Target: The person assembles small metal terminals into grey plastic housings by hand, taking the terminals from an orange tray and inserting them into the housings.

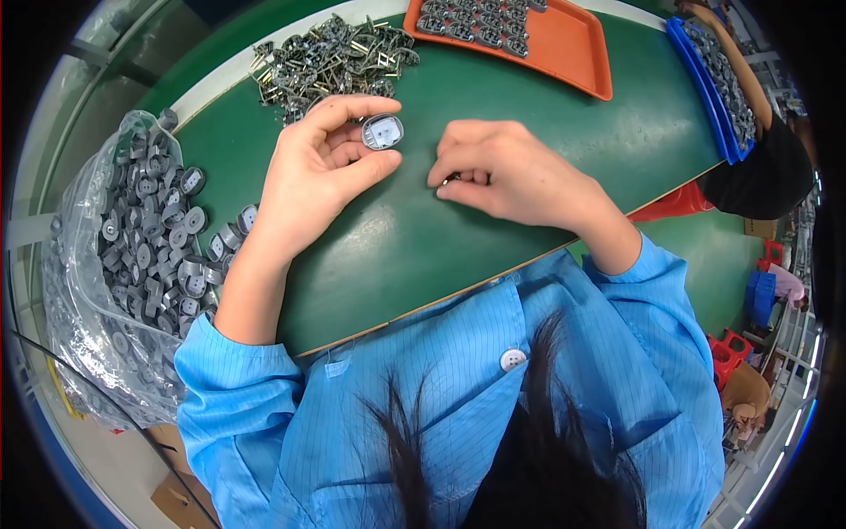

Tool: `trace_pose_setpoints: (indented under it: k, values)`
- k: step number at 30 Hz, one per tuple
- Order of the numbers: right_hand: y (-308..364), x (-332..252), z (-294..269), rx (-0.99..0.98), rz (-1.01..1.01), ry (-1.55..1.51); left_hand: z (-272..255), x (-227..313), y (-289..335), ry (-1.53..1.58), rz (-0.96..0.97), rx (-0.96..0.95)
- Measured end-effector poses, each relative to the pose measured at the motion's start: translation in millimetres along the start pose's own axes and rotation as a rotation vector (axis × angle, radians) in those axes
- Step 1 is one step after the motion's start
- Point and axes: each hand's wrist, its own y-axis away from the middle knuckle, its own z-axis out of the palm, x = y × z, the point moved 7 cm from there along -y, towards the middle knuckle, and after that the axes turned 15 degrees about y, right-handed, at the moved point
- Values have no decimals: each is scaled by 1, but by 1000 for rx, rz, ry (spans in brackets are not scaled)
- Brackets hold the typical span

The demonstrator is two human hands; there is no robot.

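From my remote station I read the head view as follows.

Left hand (pixel 313 172): palm turned up, thumb and forefinger pinching a small grey oval housing (pixel 382 132) with a pale inner face. The housing sits at the fingertips, lifted just above the green work mat (pixel 493 256).

Right hand (pixel 507 172): knuckles up, fingers curled down onto the mat. A small dark part (pixel 451 179) shows only as a sliver under the fingertips; I cannot tell its kind, nor whether the fingers grip it or merely press on it. The two hands are near each other but apart.

Surroundings: a clear plastic bag (pixel 97 291) of grey round housings lies at the left edge, several spilled onto the mat beside the left forearm. A pile of dark metal clips (pixel 326 62) lies beyond the left hand. An orange tray (pixel 564 44) holding finished grey pieces stands at the far side. A stack of blue trays (pixel 705 88) lies to the right, in front of another person (pixel 758 167).
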Motion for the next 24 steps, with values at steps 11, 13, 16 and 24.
trace_pose_setpoints:
  k: [11, 13, 16, 24]
  values:
    - [-25, -10, -37, 380, 125, -46, 9, 4, 4, -223, 198, 70]
    - [-26, -14, -35, 392, 93, 84, 11, 4, 5, -240, 231, 62]
    - [-27, -18, -36, 372, 115, 162, 15, 5, 6, -278, 255, 33]
    - [-25, -4, -24, 413, 205, -147, 17, 14, 10, -297, 436, 69]
